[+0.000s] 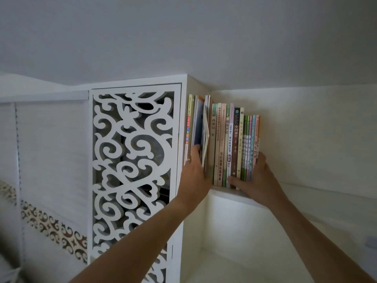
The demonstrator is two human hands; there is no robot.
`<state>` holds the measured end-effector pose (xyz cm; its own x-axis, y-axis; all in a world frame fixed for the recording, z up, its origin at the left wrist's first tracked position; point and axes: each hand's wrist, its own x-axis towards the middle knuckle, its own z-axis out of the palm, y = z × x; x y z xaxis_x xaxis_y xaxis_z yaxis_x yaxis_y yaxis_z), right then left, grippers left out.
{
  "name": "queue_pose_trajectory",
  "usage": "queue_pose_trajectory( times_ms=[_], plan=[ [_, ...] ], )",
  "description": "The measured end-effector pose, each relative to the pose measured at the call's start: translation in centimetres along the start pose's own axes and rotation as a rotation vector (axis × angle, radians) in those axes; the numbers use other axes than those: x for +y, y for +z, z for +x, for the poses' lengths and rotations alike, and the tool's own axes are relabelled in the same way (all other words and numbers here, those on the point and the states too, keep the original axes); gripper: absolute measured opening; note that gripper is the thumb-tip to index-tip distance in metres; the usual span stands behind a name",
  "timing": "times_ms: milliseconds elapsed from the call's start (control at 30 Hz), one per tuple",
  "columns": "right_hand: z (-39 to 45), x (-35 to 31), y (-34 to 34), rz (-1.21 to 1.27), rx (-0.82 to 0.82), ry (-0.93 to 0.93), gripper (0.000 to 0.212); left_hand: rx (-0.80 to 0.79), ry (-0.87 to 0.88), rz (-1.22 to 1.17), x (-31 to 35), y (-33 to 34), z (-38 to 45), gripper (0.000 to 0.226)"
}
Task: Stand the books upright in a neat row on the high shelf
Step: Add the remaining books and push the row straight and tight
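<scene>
Two hands work the white high shelf (306, 190): your left hand (193, 170) grips the tall leaning paperbacks (199, 123), your right hand (255, 178) brackets the upright row of colourful books (234, 144). Press both groups together, squaring spines.

A row of thin paperback books (234, 144) stands upright on the high shelf (326, 190), spines facing out, near its left end. The taller ones, in green, tan and dark covers, are at the left of the row; shorter ones with green, pink and blue spines close its right end. Further left, against the shelf's left wall, a few taller books (199, 123) lean loosely, covers splayed apart.
</scene>
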<state>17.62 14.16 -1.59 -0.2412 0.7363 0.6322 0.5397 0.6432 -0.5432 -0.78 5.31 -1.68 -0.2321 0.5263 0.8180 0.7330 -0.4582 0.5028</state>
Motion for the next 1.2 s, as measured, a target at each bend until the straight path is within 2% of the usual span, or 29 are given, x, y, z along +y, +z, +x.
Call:
queue_pose_trajectory(
  times_ms=[67,200,300,400,500,567,667,700,733,833,900,1000,1100,1200],
  plan=[
    [-0.1,-0.1,-0.2,-0.003,-0.012,0.001,0.120,0.012,-0.037,0.032,0.6,-0.5,0.2,0.041],
    [-0.2,-0.4,-0.3,-0.005,-0.020,-0.001,0.119,0.191,-0.091,0.187,3.4,-3.2,2.3,0.034],
    [-0.2,-0.4,-0.3,-0.014,-0.012,-0.009,0.116,0.172,-0.110,0.261,5.8,-5.5,4.6,0.018],
    [-0.3,-0.6,-0.4,-0.020,-0.020,-0.001,0.113,0.186,-0.214,0.170,7.3,-7.0,5.9,0.022],
    [-0.2,-0.8,-0.3,-0.035,-0.018,0.006,0.112,0.217,-0.198,0.066,7.5,-5.8,5.1,0.013],
    [-0.1,-0.8,-0.2,-0.042,-0.016,0.019,0.112,0.128,-0.109,-0.011,7.0,-3.5,3.1,0.029],
    [-0.1,-0.8,-0.2,-0.007,0.005,0.006,0.117,-0.039,0.085,0.048,4.3,-0.1,0.8,0.090],
    [-0.1,-0.6,-0.2,0.003,0.005,0.002,0.117,-0.083,0.093,0.029,3.5,0.1,0.5,0.099],
    [-0.2,-0.6,-0.3,0.006,0.001,0.001,0.115,-0.111,0.092,-0.007,2.4,0.2,0.5,0.098],
    [-0.4,-0.7,-0.5,0.006,-0.014,0.005,0.111,-0.077,0.025,-0.061,0.3,-0.5,1.0,0.057],
    [-0.4,-0.7,-0.5,-0.010,-0.022,0.006,0.111,0.062,-0.022,0.006,0.0,-1.2,1.2,0.036],
    [-0.3,-0.7,-0.3,-0.018,-0.019,0.001,0.109,0.248,-0.001,0.135,1.1,-2.2,2.1,0.006],
    [-0.3,-0.7,-0.4,-0.012,-0.015,-0.009,0.105,0.258,0.011,0.252,2.6,-3.2,4.3,0.015],
    [-0.2,-0.6,-0.4,-0.020,-0.021,-0.016,0.106,0.255,0.024,0.375,3.7,-4.3,6.9,0.008]
  ],
)
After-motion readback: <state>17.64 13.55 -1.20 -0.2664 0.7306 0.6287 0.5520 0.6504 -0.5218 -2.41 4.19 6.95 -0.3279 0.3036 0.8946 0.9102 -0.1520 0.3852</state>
